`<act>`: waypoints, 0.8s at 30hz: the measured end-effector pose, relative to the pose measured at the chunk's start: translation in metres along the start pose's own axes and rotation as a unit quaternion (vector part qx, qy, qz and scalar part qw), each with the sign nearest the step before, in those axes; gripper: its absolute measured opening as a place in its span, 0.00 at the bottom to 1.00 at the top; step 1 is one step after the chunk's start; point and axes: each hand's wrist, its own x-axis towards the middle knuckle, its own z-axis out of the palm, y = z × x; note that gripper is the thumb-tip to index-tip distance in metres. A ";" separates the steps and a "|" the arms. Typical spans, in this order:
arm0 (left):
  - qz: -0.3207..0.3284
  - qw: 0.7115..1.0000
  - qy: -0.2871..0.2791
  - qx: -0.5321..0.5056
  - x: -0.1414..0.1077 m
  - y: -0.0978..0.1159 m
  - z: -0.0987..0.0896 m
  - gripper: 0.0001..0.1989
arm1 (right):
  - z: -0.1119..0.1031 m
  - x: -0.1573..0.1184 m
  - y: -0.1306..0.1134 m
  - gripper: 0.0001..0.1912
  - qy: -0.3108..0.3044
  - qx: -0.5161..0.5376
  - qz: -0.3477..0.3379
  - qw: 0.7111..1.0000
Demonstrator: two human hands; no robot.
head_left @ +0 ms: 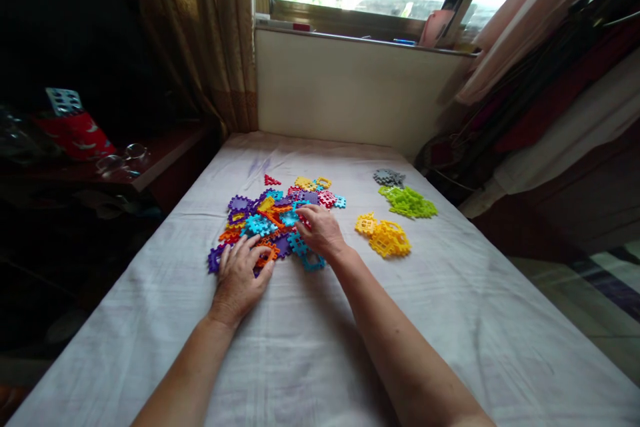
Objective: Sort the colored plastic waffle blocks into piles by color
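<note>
Left of the middle of the cloth-covered desk [290, 360], towards its far edge, a mixed pile [260, 225] of purple, cyan, orange, red and yellow notched plastic pieces is touched by both hands. Its near left part is covered by the left grip [240, 277], open, with fingers spread over the pieces. At its right side, the right grip [320, 230] is placed with fingers bent; whether a piece is held cannot be told. A red triangular piece [272, 180] is seen just beyond the pile. Towards the right edge, separate groups are laid: yellow pieces [390, 239] nearest, green pieces [409, 203] farther out, and grey pieces [389, 178] just behind the green. Past the left edge, glasses [117, 163] and a red container [83, 137] are set on a dark cabinet [167, 153].
</note>
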 end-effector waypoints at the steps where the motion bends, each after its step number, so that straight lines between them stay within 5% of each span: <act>1: 0.000 1.000 0.003 -0.001 0.000 0.000 0.000 0.12 | 0.005 0.006 -0.010 0.14 -0.016 -0.009 -0.014 1.000; 5: -0.003 1.000 0.013 0.000 0.002 -0.001 0.000 0.12 | 0.018 0.028 -0.030 0.15 -0.055 -0.075 -0.048 0.995; 24: -0.013 0.997 0.072 -0.001 0.003 0.000 0.004 0.11 | 0.031 0.077 -0.040 0.19 -0.093 -0.169 -0.006 0.981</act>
